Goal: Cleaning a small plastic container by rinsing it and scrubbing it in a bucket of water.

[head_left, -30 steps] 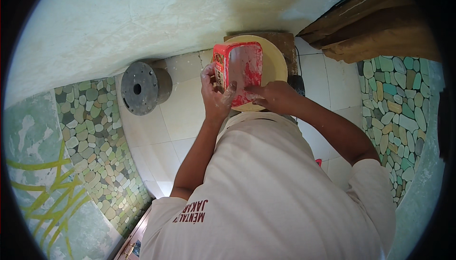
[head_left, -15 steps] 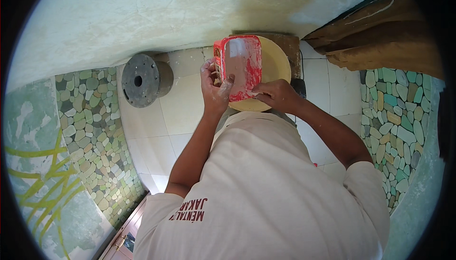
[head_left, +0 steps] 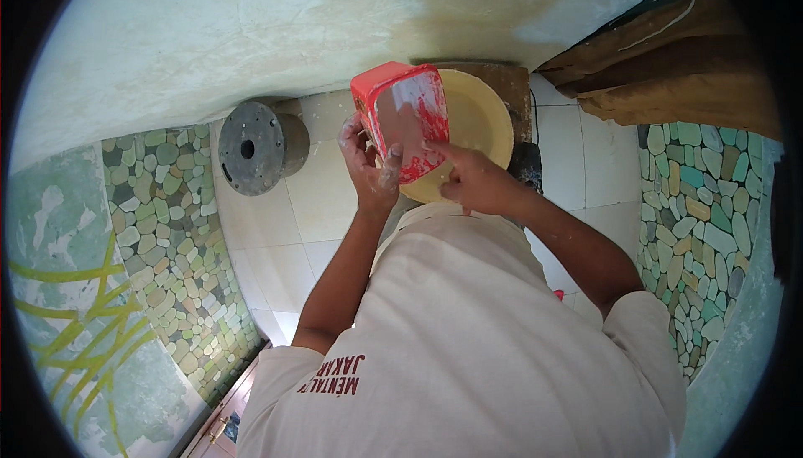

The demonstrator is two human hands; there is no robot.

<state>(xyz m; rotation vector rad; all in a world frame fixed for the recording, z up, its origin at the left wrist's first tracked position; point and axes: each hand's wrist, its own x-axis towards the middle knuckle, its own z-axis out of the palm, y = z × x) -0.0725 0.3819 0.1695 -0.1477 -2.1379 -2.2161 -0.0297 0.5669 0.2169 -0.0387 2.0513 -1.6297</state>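
A red plastic tub (head_left: 400, 127), rectangular with rounded corners, is smeared inside with white residue and holds murky liquid. My left hand (head_left: 374, 175) grips its left side, thumb against the near rim and whitened fingers behind. The tub is tilted, its opening turned toward me. At its lower right edge, my right hand (head_left: 481, 180) stretches out the index finger to the smeared inner wall. The other right fingers are loosely bent, with nothing visible in them. Below and to the right of the tub stands a round yellow basin (head_left: 504, 113) of cloudy water, partly hidden by the tub and my right hand.
A dark grey spool (head_left: 251, 150) rests on the pale floor tiles to the left. Behind the basin lies a brown wooden board (head_left: 519, 90) against the wall. A black object (head_left: 526, 163) sits right of the basin. Brown cloth (head_left: 686, 65) hangs at the upper right.
The tub has moved slightly left and tilted more, showing more of its outer side. My right hand went from pinching at the tub's lower rim to an extended index finger on its inner wall.
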